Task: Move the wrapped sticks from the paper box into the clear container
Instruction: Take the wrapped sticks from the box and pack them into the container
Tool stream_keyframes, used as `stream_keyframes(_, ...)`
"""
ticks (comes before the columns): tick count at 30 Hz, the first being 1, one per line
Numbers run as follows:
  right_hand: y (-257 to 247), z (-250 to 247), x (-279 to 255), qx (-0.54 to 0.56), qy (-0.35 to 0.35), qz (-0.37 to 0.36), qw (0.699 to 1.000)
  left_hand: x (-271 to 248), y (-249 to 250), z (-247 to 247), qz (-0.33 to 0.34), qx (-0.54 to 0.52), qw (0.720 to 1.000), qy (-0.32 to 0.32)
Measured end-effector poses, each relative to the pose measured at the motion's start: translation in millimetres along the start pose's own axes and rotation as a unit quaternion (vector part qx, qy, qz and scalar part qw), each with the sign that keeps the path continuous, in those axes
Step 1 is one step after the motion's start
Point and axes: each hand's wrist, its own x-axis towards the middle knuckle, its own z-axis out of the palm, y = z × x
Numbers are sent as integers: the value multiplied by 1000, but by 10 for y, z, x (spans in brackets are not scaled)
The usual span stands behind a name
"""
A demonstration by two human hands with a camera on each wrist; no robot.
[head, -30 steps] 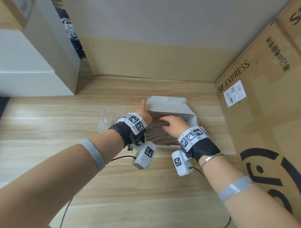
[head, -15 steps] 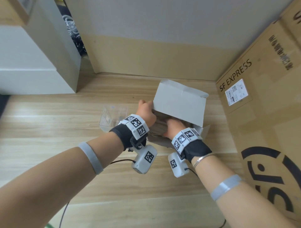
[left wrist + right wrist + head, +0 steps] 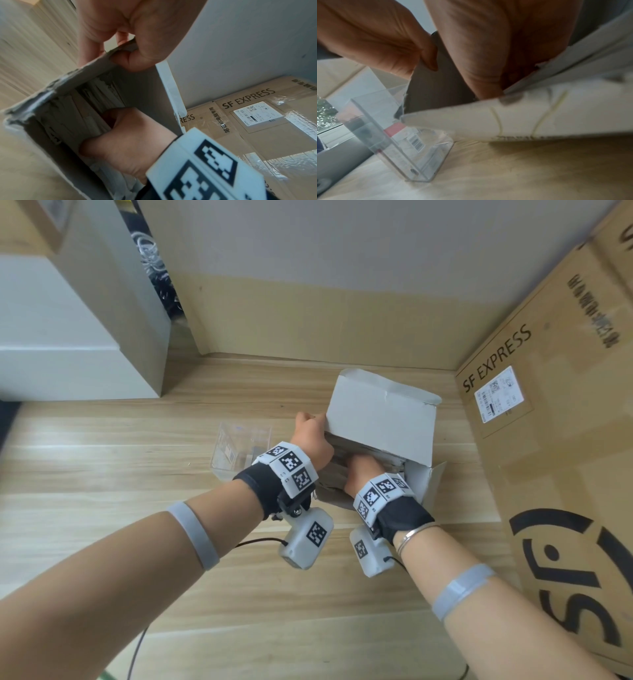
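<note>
The grey paper box (image 3: 382, 419) lies on the wooden surface with its lid raised. My left hand (image 3: 310, 421) pinches the box's left edge; the left wrist view shows the thumb and fingers (image 3: 130, 56) clamped on the cardboard rim. My right hand (image 3: 359, 467) reaches into the box among the paper-wrapped sticks (image 3: 342, 445), its fingers buried between the sticks (image 3: 80, 115). The clear container (image 3: 236, 450) stands just left of the box, behind my left wrist. It also shows in the right wrist view as the clear container (image 3: 399, 136), beside a box flap (image 3: 513, 119).
A large SF EXPRESS carton (image 3: 555, 446) stands close on the right. A white cabinet (image 3: 68, 344) is at the back left and a wall panel (image 3: 308, 313) runs behind. Bare wooden surface (image 3: 120, 508) lies to the left and in front.
The box lid has swung up and stands raised. My right hand has gone from on top of the sticks to deeper inside the box. My left hand now pinches the box's left edge.
</note>
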Motion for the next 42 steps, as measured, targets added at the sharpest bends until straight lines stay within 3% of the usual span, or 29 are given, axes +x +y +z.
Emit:
stream_keyframes(6, 60, -3, -35, 51, 3, 21, 998, -11, 19, -31, -9, 10, 1000, -22)
stream_keyframes(11, 201, -110, -116, 160, 33, 23, 986, -36, 42, -57, -30, 0, 999, -17)
stream_keyframes(19, 275, -174, -188, 411, 72, -50, 907, 59, 10, -125, -53, 56, 996, -51)
stream_keyframes(23, 244, -200, -186, 447, 120, -90, 882, 79, -17, -139, -44, 76, 995, -57)
stream_keyframes(28, 170, -187, -124, 487, 165, -86, 853, 78, -20, -211, -21, 107, 991, -76)
stream_keyframes(37, -249, -436, -133, 557, 213, -137, 791, 44, -136, -595, 23, 44, 998, 24)
stream_keyframes(42, -635, -605, -192, 560, 232, -213, 766, 48, -408, -821, -10, 45, 997, 63)
